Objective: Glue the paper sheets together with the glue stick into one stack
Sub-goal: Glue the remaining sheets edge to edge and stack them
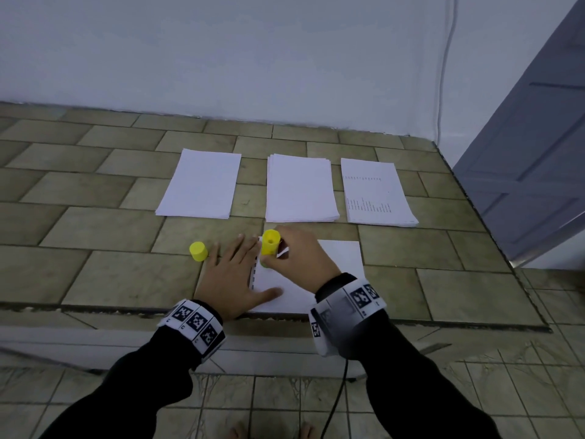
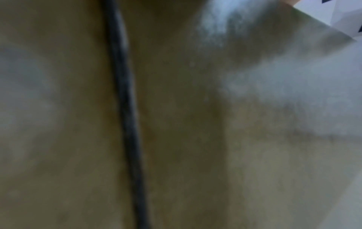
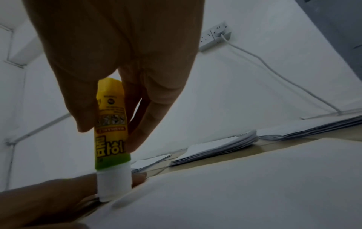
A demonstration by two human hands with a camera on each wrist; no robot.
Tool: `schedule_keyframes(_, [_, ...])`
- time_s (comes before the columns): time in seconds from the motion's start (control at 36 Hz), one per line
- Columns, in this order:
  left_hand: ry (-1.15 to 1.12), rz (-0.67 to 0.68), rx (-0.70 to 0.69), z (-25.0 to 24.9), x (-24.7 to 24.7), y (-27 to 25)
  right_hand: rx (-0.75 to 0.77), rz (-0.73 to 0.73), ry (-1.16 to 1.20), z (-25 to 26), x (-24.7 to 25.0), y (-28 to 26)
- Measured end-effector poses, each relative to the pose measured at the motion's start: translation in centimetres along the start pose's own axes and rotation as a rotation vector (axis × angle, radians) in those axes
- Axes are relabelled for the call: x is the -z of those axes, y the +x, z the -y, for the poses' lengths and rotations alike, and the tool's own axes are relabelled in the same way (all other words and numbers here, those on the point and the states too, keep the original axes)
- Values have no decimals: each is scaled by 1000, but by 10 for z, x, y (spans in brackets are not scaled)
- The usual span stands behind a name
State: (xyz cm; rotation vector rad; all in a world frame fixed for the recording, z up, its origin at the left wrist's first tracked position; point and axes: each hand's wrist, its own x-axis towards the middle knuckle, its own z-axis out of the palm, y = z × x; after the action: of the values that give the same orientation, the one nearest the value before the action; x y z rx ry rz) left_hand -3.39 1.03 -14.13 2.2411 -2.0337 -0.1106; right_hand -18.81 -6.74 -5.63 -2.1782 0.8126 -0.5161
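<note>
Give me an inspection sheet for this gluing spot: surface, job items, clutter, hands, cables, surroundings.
Surface: brown tiled ledge.
Job's things: yellow glue stick upright, white tip on the near white paper sheet; three white paper stacks behind; yellow cap standing apart at left.
Clutter: nothing seen.
Hands: left hand flat on the sheet; right hand grips the stick.
Cables: black cable under the right wrist; white cable on the wall.
Surroundings: white wall, grey door.

The head view looks down and forward over the tiled floor [image 1: 95, 229]. The right wrist view sits low, facing the far wall [image 3: 235, 93]; the left is blurred against the floor.
</note>
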Motion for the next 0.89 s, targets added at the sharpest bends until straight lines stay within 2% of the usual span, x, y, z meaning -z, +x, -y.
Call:
schedule_keyframes(0.17, [-3, -7, -17, 0, -1, 0, 20, 8, -97, 0, -6, 2])
schedule_keyframes(0.39, [-22, -7, 8, -2, 2, -2, -65, -21, -82, -16, 13, -14])
schedule_keyframes(0.56, [-14, 18, 14, -3, 4, -2, -113, -167, -51, -44, 41, -39])
schedule_keyframes(0.72, [9, 38, 16, -4, 5, -3, -219, -251, -106, -72, 74, -63])
schedule_keyframes(0.89, [-21, -32, -17, -1, -2, -5, -218, -291, -154, -82, 87, -73])
